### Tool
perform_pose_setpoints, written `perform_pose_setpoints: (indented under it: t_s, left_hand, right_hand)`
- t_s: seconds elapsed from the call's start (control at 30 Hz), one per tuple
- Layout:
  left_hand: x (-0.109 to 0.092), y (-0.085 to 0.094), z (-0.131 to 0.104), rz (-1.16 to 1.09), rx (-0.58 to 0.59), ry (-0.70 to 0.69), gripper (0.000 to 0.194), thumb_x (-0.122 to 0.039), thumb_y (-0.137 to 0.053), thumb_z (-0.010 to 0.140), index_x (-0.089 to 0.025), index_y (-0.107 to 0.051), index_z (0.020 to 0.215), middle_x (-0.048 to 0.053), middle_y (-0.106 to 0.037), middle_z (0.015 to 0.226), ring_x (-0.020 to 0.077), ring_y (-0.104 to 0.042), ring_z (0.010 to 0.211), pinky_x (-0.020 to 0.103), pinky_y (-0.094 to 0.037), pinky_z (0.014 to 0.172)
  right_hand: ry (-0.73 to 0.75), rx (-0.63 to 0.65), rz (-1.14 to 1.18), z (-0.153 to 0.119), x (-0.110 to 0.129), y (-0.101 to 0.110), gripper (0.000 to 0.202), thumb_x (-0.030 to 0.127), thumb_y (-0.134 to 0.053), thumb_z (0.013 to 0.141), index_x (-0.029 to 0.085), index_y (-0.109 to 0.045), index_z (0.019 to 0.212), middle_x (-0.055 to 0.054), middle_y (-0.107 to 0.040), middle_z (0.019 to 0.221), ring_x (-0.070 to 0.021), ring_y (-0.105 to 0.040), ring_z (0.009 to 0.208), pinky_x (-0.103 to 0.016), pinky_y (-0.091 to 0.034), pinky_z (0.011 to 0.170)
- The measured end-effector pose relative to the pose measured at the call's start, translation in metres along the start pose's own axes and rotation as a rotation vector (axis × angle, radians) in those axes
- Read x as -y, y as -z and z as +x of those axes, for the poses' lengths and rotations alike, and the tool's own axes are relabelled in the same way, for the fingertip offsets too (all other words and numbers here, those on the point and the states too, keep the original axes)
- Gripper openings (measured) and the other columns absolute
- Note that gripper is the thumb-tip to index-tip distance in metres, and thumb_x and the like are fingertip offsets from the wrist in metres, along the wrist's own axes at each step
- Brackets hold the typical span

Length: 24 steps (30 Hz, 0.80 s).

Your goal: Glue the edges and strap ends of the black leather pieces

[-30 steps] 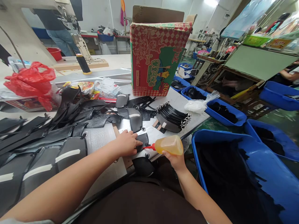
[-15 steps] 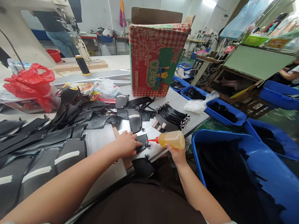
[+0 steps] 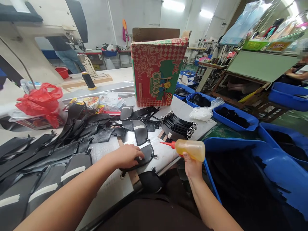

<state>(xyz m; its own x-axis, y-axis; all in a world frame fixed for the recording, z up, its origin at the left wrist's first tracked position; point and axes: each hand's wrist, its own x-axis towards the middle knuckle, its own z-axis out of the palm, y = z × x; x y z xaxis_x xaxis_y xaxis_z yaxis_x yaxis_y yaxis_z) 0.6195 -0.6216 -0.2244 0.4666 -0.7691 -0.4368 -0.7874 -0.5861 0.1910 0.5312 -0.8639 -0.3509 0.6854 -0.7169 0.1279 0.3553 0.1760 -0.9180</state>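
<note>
My right hand point(image 3: 193, 164) is closed round a squeeze bottle point(image 3: 192, 149) with yellowish liquid and a long red nozzle. The nozzle points left, its tip in the air right of a black leather-like piece point(image 3: 147, 151) with metal rings at its ends. Over that piece my left hand point(image 3: 129, 156) is bent, fingers curled on it; the thumb is hard to see. A similar piece with a pale strip point(image 3: 140, 130) lies just behind. Another black piece point(image 3: 151, 181) hangs at the table's front edge. A stack of black pieces with metal clasps point(image 3: 179, 125) lies behind the nozzle.
Black straps and panels point(image 3: 79, 146) cover the table's left side. A red patterned carton point(image 3: 157, 73) stands at the back, near a thread spool point(image 3: 89, 81) and sewing machine point(image 3: 48, 19). A blue tub point(image 3: 269, 150) of black material sits at right. A person stands behind the machine.
The bottle and my right hand have moved right, drawing the nozzle tip off the black piece. My left fingers have pulled back leftward on that piece. The view has tilted up slightly.
</note>
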Motion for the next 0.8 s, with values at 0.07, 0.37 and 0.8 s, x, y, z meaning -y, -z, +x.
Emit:
perform_pose_setpoints:
  t_s: [0.07,0.37,0.8]
  left_hand:
    - [0.005,0.003,-0.004,-0.051,-0.036,-0.024,0.034,-0.020,-0.055,0.078,-0.028,-0.064,0.110,0.003,-0.065,0.112,0.0219,-0.057,0.104,0.033,-0.042,0.090]
    - [-0.012,0.032,0.019,-0.133,-0.402,0.155,0.030,-0.031,-0.053,0.085,-0.025,-0.062,0.113,0.004,-0.065,0.112,0.0217,-0.057,0.104,0.032,-0.042,0.090]
    - [-0.038,0.008,0.047,-0.163,-0.248,0.210,0.046,-0.049,-0.058,0.077,-0.019,-0.057,0.112,0.009,-0.064,0.110,0.0260,-0.060,0.099,0.035,-0.047,0.082]
  right_hand:
    - [-0.020,-0.060,0.091,0.003,0.008,0.005,0.047,0.035,-0.083,0.054,0.020,-0.064,0.094,-0.004,-0.068,0.089,-0.0213,-0.064,0.074,-0.033,-0.056,0.057]
    - [-0.117,-0.211,0.303,0.012,0.047,0.019,0.050,0.036,-0.088,0.042,0.021,-0.066,0.084,0.003,-0.067,0.073,-0.0129,-0.062,0.057,-0.022,-0.055,0.047]
    - [-0.056,-0.229,0.331,0.015,0.063,0.045,0.051,0.040,-0.086,0.047,0.022,-0.065,0.089,0.003,-0.068,0.075,-0.0119,-0.060,0.055,-0.022,-0.052,0.047]
